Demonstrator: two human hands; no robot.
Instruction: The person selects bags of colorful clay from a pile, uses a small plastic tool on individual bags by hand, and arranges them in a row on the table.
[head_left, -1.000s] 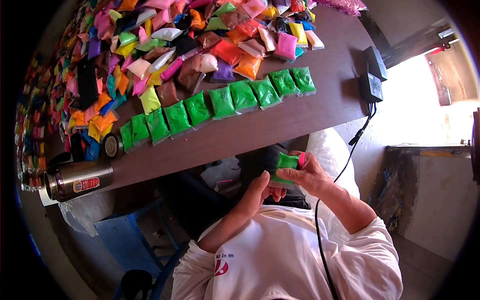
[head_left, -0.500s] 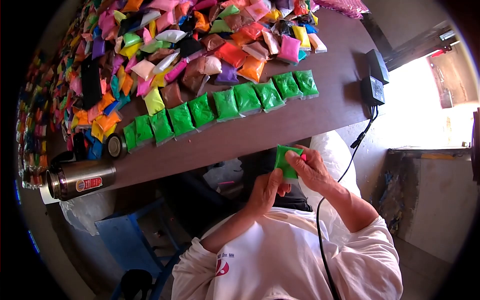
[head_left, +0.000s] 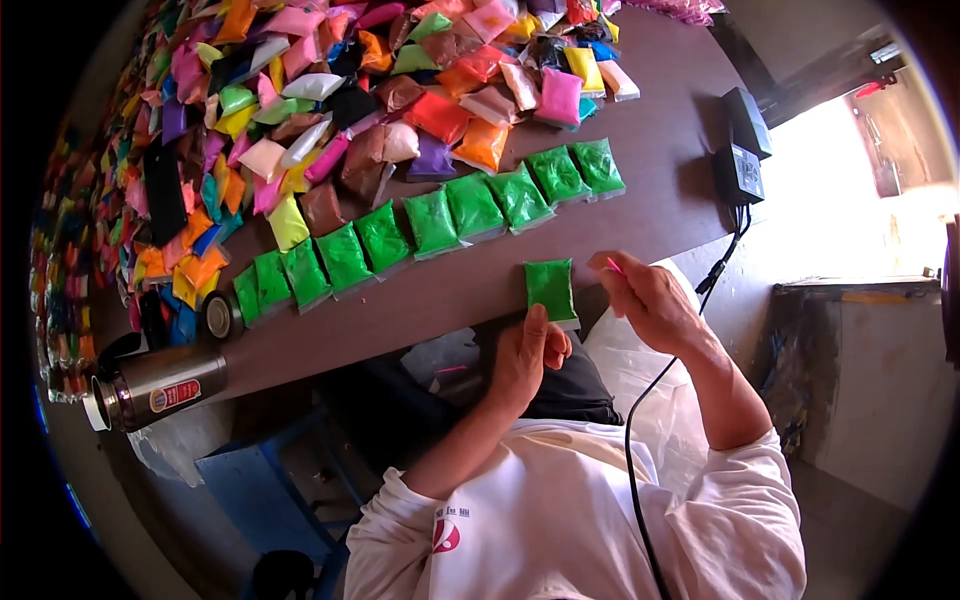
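Note:
My left hand (head_left: 522, 358) grips the lower edge of a small clear packet with bright green filling (head_left: 549, 284), thumb on top. The packet is near the table's front edge. To its right and apart from it, my right hand (head_left: 652, 302) is closed in a pinch on a thin pink piece (head_left: 615, 266) that pokes out between the fingertips; its exact kind is too small to tell. Beyond both hands, a slanting row of several similar green packets (head_left: 434, 222) lies flat on the brown table (head_left: 420, 297).
A heap of multicoloured packets (head_left: 437, 115) covers the back and left. A steel flask (head_left: 172, 384) lies on its side near a round lid (head_left: 222, 314). Black power adapters (head_left: 741, 174) sit at the right edge, and a black cable (head_left: 634, 470) hangs across my shirt.
My right hand has come off the green packet and moved right with the pink piece. My left hand has shifted slightly left and the packet now shows fully. The view has turned a little.

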